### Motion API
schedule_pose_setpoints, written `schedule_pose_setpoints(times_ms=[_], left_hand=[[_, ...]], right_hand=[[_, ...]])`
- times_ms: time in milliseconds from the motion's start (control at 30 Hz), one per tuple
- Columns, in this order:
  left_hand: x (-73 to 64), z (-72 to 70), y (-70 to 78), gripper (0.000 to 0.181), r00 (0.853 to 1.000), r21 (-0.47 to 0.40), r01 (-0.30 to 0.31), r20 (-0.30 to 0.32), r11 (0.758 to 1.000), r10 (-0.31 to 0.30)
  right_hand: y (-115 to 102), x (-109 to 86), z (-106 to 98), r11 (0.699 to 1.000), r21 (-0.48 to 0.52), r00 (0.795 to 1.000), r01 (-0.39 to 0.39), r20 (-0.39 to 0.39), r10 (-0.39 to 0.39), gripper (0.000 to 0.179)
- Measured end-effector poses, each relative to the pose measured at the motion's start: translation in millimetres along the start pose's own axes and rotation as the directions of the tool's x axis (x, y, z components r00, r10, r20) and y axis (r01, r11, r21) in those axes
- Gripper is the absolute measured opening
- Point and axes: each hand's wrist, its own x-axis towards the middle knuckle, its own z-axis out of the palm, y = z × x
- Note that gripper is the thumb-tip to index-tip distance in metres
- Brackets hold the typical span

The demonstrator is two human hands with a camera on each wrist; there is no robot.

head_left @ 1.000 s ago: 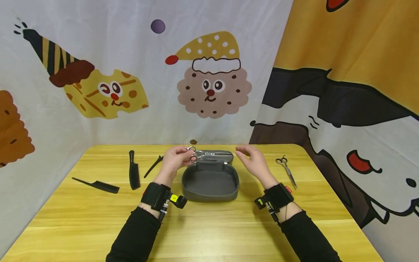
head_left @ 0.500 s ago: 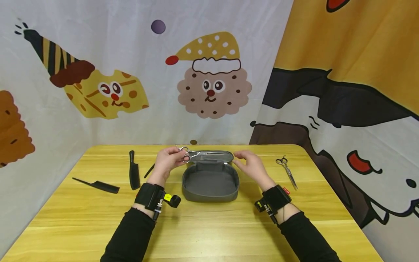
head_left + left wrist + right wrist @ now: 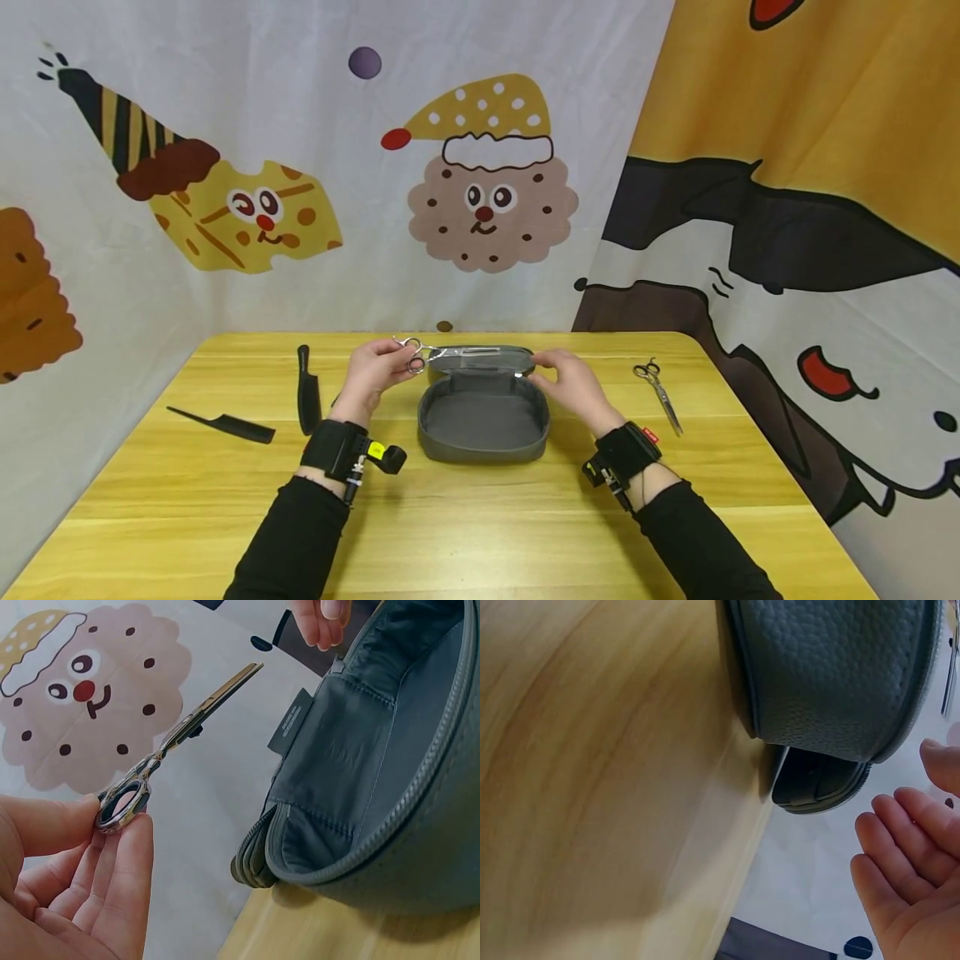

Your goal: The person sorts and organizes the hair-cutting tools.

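My left hand (image 3: pixel 367 375) pinches the finger rings of silver scissors (image 3: pixel 152 763) between thumb and fingers. Their blades point right, above the raised lid (image 3: pixel 516 360) of a grey zip case (image 3: pixel 483 453). That case stands open in the middle of the table, and its main compartment shows nothing inside. At the lid's right end is my right hand (image 3: pixel 572 385), fingers relaxed and holding nothing. In the right wrist view its fingers (image 3: pixel 885 844) appear apart from the case.
Left on the wooden table (image 3: pixel 480 533) lie a black tail comb (image 3: pixel 238 428) and a black handled comb (image 3: pixel 307 396). A second pair of scissors (image 3: pixel 660 393) lies to the right. A printed curtain (image 3: pixel 480 300) hangs behind the table.
My left hand has moved left with the scissors, now covering most of the third comb. My right hand has shifted slightly left, toward the lid. The case has stayed put.
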Motion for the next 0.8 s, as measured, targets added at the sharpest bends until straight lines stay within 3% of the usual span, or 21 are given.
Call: schedule_pose_setpoints(times_ms=[233, 667, 800], left_hand=[[2.4, -6.8, 0.1, 0.01, 1.0, -0.009, 0.014, -0.016, 1.0, -0.014], [5.1, -18.3, 0.1, 0.016, 0.999, -0.016, 0.034, -0.04, 0.999, -0.034], [4.6, -21.3, -0.7, 0.017, 0.998, -0.009, 0.042, -0.045, 0.999, -0.042]], right_hand=[[11, 3.7, 1, 0.994, 0.063, 0.996, -0.085, 0.028, 0.084, 0.036], [9, 8.2, 2, 0.996, -0.005, 0.995, -0.089, 0.033, 0.089, 0.039], [7, 9.1, 3, 0.998, -0.057, 0.999, -0.032, 0.028, 0.034, 0.036]])
